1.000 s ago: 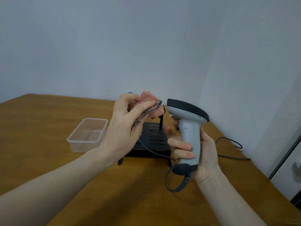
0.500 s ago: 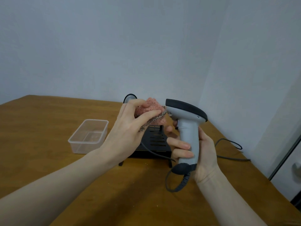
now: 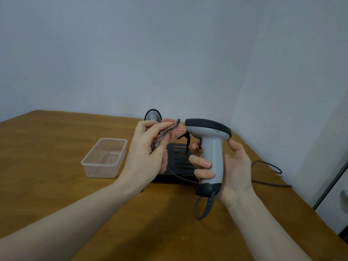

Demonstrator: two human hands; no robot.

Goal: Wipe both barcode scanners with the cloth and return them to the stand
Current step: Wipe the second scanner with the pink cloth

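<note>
Soft, even indoor light, slightly dim and cool.
We saw dull shadows under the forearms on the tabletop (image 3: 56,147), no glare, and mild softness throughout; the wide lens bowed the tabletop's far edge and the wall corner, and the forearms smeared toward the lower corners.

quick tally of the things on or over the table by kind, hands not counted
barcode scanners: 2 (held scanner, second scanner behind the cloth)
cloths: 1 (pink cloth)
stands: 1 (black stand)
clear plastic tubs: 1 (tub)
total: 5
</note>
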